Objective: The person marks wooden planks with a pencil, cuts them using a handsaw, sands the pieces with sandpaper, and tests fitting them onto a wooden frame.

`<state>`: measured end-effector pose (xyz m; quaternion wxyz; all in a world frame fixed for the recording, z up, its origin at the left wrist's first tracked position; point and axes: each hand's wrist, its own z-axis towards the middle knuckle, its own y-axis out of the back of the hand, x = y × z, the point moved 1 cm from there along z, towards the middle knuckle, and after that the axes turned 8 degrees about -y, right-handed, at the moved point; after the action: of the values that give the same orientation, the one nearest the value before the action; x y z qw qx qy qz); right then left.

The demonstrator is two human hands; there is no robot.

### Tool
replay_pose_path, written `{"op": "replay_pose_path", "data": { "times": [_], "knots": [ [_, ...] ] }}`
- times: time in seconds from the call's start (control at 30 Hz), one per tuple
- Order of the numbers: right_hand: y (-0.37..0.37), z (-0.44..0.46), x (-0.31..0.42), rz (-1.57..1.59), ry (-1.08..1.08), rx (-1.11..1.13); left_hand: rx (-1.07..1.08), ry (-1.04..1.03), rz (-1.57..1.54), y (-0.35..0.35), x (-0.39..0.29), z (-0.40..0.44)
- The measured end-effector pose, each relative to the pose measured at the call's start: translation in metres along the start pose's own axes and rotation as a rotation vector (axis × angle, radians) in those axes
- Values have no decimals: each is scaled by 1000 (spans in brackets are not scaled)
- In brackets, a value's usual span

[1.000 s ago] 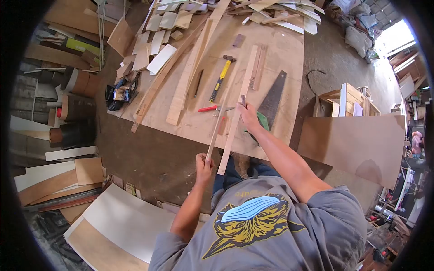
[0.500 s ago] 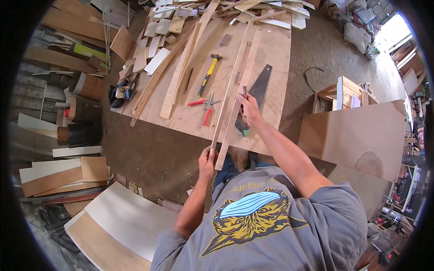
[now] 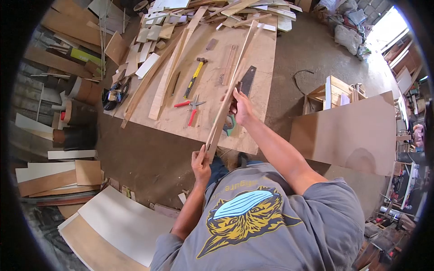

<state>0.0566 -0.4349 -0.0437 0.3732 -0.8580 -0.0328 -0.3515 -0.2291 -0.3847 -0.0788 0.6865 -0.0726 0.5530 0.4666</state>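
Observation:
Two long, narrow wooden strips (image 3: 223, 107) are held close together, slanting from my body out over the plywood work surface (image 3: 144, 110). My right hand (image 3: 242, 108) is closed around them near the middle. A small dark brown piece (image 3: 238, 86) pokes up by its fingers; its kind is unclear. At the near end my left hand (image 3: 200, 163) pinches the strips, fingers partly raised. Beneath the strips lies a handsaw (image 3: 247, 80) with a green handle, partly hidden. To the left are red-handled snips (image 3: 193, 108), a yellow-and-black hammer (image 3: 194, 77) and a thin dark stick (image 3: 176, 84).
Long boards (image 3: 174, 67) lie along the left of the work surface, with a heap of offcuts (image 3: 156, 31) beyond. A brown panel (image 3: 343, 133) leans against a wooden frame (image 3: 346, 92) at right. A curved white panel (image 3: 129, 221) is at lower left.
The strips, apart half a second ago, are now brought together and raised, turned more edge-on. Both hands moved with them. The brown slat on the work surface shows more fully.

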Motion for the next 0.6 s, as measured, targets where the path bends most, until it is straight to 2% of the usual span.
{"op": "replay_pose_path", "data": {
  "times": [0.1, 0.2, 0.3, 0.33, 0.6],
  "knots": [
    [-5, -9, 4, -15, 36, 3, -6, -2, -10, -4, 2, -7],
    [-3, -18, 11, 34, 31, 103, -15, -50, 6, -7, -2, -8],
    [-10, -26, 17, -62, 78, -4, -14, -95, 11, -11, -10, -6],
    [-8, -27, 18, -52, 85, 24, -12, -108, 9, -11, -14, -6],
    [-6, -41, 34, -77, 140, 138, 39, -68, -21, -14, -24, -10]
  ]
}}
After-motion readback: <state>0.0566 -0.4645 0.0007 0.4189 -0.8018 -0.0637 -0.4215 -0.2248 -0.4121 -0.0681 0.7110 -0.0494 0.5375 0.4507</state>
